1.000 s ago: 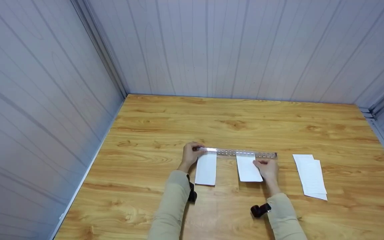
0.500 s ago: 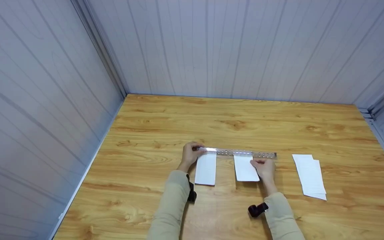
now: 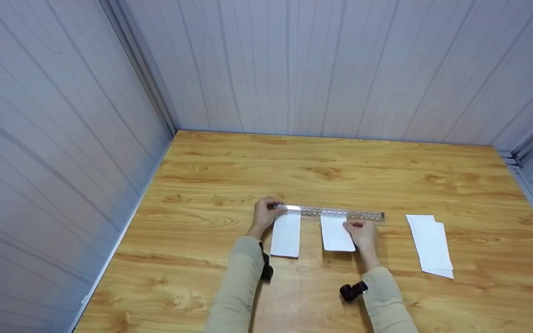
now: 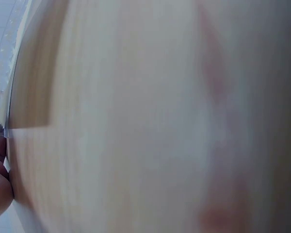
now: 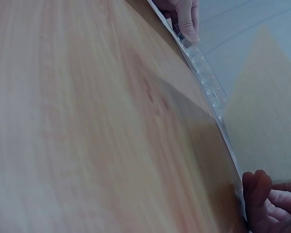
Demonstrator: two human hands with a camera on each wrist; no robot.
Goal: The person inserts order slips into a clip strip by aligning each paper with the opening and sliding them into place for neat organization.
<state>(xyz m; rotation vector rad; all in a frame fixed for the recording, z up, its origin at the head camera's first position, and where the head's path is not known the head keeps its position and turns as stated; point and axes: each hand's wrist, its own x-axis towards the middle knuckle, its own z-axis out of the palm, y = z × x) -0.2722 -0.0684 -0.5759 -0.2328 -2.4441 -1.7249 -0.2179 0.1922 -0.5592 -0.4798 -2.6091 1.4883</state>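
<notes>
My left hand (image 3: pixel 263 216) grips the left end of a clear, ruler-like plastic strip (image 3: pixel 311 212) marked with a row of round shapes. Below that end hangs one white paper slip (image 3: pixel 286 237), its top edge overlapped by the strip. Another white paper slip (image 3: pixel 337 235) meets the strip near its middle. Its right edge is pinched between thumb and fingers of my right hand (image 3: pixel 363 235), and its near end stands raised, casting a shadow. In the right wrist view, this slip (image 5: pixel 262 111) rises toward the strip (image 5: pixel 206 80). The left wrist view shows mostly blurred table.
Two overlapping white paper slips (image 3: pixel 434 247) lie on the wooden table (image 3: pixel 229 171) to the right of my right hand. Pale panel walls (image 3: pixel 294 69) stand behind the table and along its sides.
My right hand has moved left with the pinched slip, sliding it along the strip toward the other slip. The left hand and strip have stayed in place.
</notes>
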